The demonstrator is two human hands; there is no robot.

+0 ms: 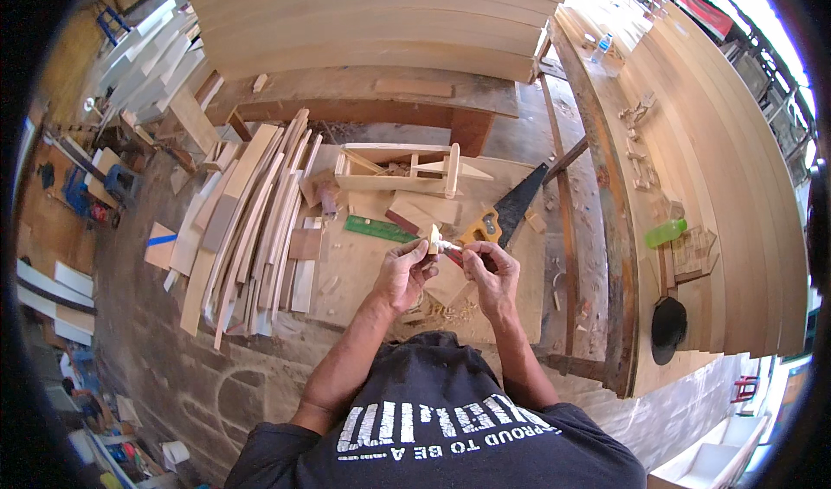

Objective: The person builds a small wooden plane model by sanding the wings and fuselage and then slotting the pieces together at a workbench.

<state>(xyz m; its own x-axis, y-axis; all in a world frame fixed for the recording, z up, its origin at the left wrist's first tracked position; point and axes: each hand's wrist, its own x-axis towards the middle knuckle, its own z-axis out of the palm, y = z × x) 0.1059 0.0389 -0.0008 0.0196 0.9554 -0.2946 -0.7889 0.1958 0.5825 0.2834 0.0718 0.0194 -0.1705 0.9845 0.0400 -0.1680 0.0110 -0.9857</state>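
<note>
My left hand [403,276] is closed, thumb and fingers pinching a small pale wood piece [434,239]. Close against it, my right hand [493,274] is closed in a pinch on a thin item that its fingers mostly cover. A white bit [447,246] and a touch of red show between the two hands; what they belong to is too small to tell. Beyond my right hand lies a handsaw [519,205] with a yellow handle. A green flat strip [379,228] rests past my left hand. Farther off is an open wooden box frame [398,183] with inner dividers.
Long wood strips [251,229] are piled at the left. A low wooden bench [346,91] stands at the back beneath stacked boards [372,22]. Along the right runs a ledge with a green bottle [666,233] and a black cap [668,330]. Shavings [450,313] lie before me.
</note>
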